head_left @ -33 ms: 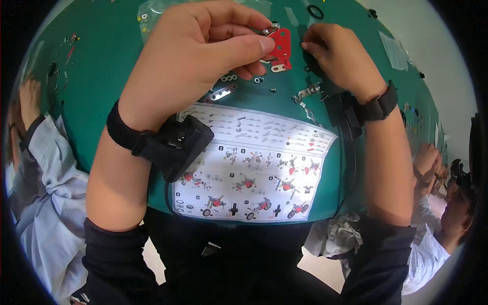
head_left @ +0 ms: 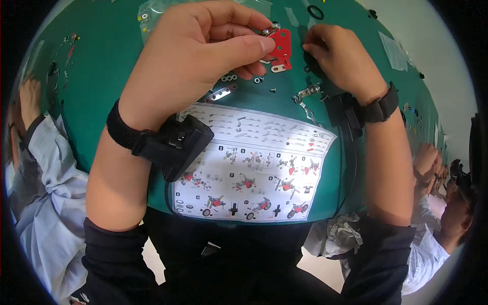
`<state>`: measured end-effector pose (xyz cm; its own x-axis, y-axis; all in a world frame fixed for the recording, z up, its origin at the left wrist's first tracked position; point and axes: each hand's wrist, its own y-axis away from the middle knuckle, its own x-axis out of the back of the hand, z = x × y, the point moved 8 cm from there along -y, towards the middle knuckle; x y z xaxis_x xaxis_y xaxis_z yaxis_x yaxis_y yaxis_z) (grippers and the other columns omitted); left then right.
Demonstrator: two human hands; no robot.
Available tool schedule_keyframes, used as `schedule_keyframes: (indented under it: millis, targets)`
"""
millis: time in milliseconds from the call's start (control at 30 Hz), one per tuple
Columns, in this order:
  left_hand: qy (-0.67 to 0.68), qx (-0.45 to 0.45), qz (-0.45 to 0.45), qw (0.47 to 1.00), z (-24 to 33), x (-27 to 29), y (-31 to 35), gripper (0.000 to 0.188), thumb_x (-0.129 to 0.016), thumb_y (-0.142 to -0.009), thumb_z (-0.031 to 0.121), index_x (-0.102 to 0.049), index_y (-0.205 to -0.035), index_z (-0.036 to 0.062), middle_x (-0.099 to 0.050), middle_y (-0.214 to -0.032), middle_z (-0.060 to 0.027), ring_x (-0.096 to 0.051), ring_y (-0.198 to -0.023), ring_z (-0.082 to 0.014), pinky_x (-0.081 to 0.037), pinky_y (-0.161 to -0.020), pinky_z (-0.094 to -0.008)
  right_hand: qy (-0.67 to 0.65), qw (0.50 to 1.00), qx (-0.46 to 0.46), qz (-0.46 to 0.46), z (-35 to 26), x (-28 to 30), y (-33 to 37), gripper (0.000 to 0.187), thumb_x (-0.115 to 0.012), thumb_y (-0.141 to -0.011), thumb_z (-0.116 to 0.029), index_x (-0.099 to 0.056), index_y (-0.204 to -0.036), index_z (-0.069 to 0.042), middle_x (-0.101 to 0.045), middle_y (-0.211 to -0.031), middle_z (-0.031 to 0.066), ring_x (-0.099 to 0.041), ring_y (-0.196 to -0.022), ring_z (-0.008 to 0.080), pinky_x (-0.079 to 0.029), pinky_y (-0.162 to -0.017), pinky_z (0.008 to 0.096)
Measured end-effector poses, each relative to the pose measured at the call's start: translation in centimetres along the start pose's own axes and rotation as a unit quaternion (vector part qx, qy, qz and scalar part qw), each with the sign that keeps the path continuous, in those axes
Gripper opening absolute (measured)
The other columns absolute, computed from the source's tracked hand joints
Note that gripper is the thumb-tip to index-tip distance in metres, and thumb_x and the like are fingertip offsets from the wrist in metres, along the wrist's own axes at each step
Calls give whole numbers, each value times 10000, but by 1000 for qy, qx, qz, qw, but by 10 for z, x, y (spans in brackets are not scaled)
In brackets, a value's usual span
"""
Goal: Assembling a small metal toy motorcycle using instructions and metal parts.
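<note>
The red perforated plate (head_left: 282, 47) is pinched in the left hand (head_left: 203, 56) grip, long axis upright; the right hand (head_left: 335, 53) grip is curled just beside it, apparently empty.

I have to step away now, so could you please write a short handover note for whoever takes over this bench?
Left hand: pinches a red perforated plate with a silver bracket at its lower end.
Right hand: fingertips at the plate's right edge; its grip is hidden.
Loose nuts and metal strips lie on the green table, above the instruction sheet.
Done: bracket on the plate. Left: the loose parts.
</note>
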<state>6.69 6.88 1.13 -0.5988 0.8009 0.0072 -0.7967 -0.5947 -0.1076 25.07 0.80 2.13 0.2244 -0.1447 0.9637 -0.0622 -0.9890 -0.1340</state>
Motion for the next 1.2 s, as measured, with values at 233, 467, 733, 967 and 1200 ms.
schedule_keyframes:
  millis: [233, 467, 733, 967, 1200]
  targets:
    - [-2, 11, 5, 1000, -3, -1, 1, 303, -668, -922, 129, -630, -1176, -33, -706, -948, -99, -688, -775, -148, -558, -706, -258, 115, 993, 21, -13, -11, -3, 2, 158, -693, -759, -37, -698, -908, 13, -673, -854, 233, -652, -844, 420, -524, -759, 475]
    - [-17, 47, -28, 998, -3, -9, 1, 307, -666, -924, 142, -632, -1174, -33, -710, -916, -94, -685, -753, -132, -557, -690, -249, 101, 988, 114, 19, -15, 12, 21, 226, -691, -774, -20, -667, -992, 37, -660, -931, 235, -642, -811, 370, -521, -711, 424]
    - [29, 120, -65, 990, -12, -24, 8, 320, -669, -921, 164, -628, -1159, -47, -718, -920, -106, -681, -740, -118, -556, -667, -238, -378, 921, -18, 88, -58, 39, 73, 199, -528, -975, -47, -633, -1101, 66, -568, -1078, 96, -540, -829, 135, -429, -746, 250]
    - [10, 172, -73, 982, -19, -31, 10, 305, -689, -899, 158, -634, -1114, -51, -716, -873, -104, -678, -683, -117, -553, -634, -231, -434, 893, -37, 115, -46, 18, 82, 143, -519, -966, -30, -622, -1017, 56, -558, -1033, 109, -549, -784, 146, -428, -702, 263]
    - [32, 201, -114, 972, -36, -46, 8, 266, -701, -883, 133, -652, -1079, -40, -713, -851, -93, -672, -637, -108, -537, -580, -216, -319, 932, 92, 147, -67, 14, 87, 146, -513, -932, 45, -632, -1016, 60, -590, -956, 133, -587, -805, 170, -463, -730, 260]
